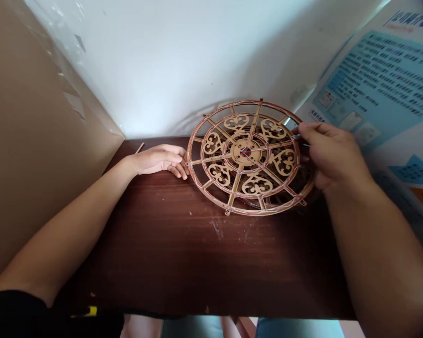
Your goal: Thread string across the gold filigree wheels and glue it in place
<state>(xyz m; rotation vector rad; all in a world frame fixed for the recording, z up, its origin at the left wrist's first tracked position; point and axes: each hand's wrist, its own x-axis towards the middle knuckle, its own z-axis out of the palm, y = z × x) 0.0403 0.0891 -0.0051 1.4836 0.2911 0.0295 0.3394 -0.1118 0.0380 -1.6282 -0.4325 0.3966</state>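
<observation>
You have a round, tan openwork wheel (255,156) with spokes, scroll cutouts and reddish strands over the dark-brown wood-grain tabletop (183,263). Your bare right hand (336,152) pinches the wheel's right rim between thumb and fingers. Your bare left hand (162,160) is at the wheel's left rim, fingers loosely curved and slightly spread; fingertip contact cannot be determined. Left of the wheel: a thin, pale stick (140,148). Behind it: a white wall (183,61). Right: a blue-and-white printed sheet (377,80).
</observation>
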